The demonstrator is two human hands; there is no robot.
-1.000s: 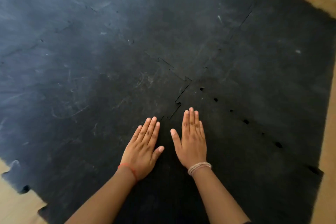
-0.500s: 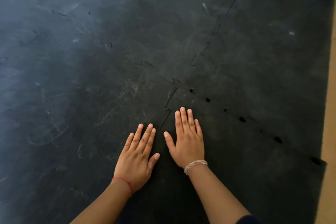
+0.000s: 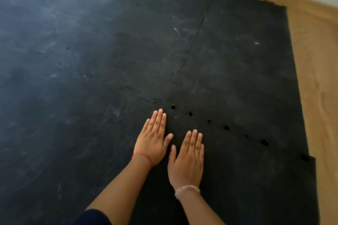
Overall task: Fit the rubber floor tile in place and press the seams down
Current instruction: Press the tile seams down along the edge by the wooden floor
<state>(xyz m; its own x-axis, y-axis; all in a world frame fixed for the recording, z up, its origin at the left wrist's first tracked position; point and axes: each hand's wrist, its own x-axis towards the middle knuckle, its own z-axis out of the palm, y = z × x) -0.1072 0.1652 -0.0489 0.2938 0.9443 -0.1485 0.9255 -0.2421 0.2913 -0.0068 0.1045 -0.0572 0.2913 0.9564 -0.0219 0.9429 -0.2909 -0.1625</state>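
Our left hand and right hand lie flat, fingers extended, gripping nothing, palms down on the black interlocking rubber floor tile, just beside its jigsaw seam.

Dim, soft indoor light, pale bluish sheen across the far left of the black rubber mat, near right darker, slight motion blur throughout, wide-angle bending at edges, no hard shadows
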